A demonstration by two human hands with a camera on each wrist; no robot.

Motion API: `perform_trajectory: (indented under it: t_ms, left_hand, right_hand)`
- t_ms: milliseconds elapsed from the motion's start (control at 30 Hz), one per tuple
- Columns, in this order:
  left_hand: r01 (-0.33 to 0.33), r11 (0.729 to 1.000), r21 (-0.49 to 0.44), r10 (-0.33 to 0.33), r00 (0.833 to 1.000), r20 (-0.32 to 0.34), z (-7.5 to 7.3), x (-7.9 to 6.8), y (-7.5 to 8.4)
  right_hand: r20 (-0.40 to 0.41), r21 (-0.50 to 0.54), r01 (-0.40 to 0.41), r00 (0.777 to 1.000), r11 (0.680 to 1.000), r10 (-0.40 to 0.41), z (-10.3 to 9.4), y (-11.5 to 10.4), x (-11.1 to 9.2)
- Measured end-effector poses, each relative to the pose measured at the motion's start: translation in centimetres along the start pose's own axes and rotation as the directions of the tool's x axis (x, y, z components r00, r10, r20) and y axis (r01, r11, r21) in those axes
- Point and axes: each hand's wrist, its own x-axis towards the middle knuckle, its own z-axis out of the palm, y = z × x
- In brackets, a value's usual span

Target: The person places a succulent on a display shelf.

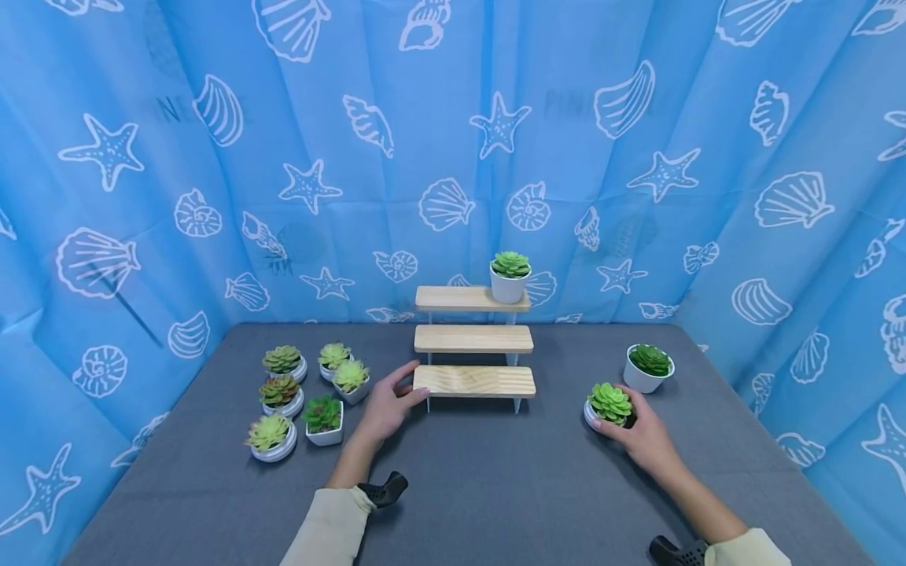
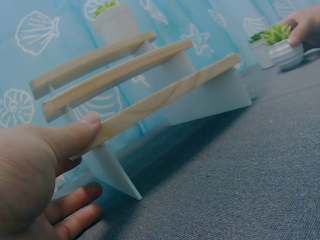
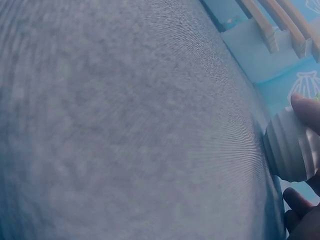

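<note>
A three-tier wooden display stand (image 1: 473,380) with clear side supports stands in mid-table. My left hand (image 1: 388,406) is at the left end of its lowest tier. In the left wrist view the thumb (image 2: 75,136) lies on the board's front edge, with a finger tucked behind and the lower fingers loose. On the right, my right hand (image 1: 646,432) grips a bright green succulent (image 1: 610,402) in a white pot, thumb and fingers around it. The right wrist view shows the ridged side of that pot (image 3: 290,145) close against the grey cloth.
Another succulent in a smooth white pot (image 1: 642,380) stands behind my right hand. One more potted succulent (image 1: 509,287) sits on the top tier's right end. Several small potted succulents (image 1: 325,420) cluster left of the stand. A blue shell-patterned curtain (image 1: 439,157) hangs behind the grey table (image 1: 495,487).
</note>
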Motion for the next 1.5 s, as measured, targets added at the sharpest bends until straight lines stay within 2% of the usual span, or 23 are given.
perform_trajectory:
  t_ms: [400,800,1067,1300,1500]
  left_hand:
    - [0.012,1.000,0.007,-0.012,1.000,-0.005,0.0,0.0,0.0]
    - [-0.002,1.000,0.011,0.002,1.000,-0.007,0.0,0.0,0.0]
    - [-0.007,1.000,0.013,0.008,1.000,-0.012,-0.1,0.0,0.2]
    - [-0.022,1.000,0.020,0.022,1.000,-0.006,0.0,-0.1,0.1]
    - [0.006,1.000,0.013,-0.006,1.000,-0.014,0.0,0.0,0.2]
  right_hand:
    - [-0.067,-0.046,-0.010,0.998,0.999,0.006,0.4,-0.2,0.3]
    - [-0.162,0.020,0.037,0.986,0.999,-0.033,0.4,-2.5,1.4]
    - [-0.269,0.095,0.064,0.962,0.993,-0.037,1.5,-4.5,2.7]
    - [-0.356,0.180,0.131,0.933,0.975,-0.060,2.7,-6.4,4.1]
    - [-0.400,0.210,0.173,0.913,0.962,-0.077,3.6,-7.9,5.4]
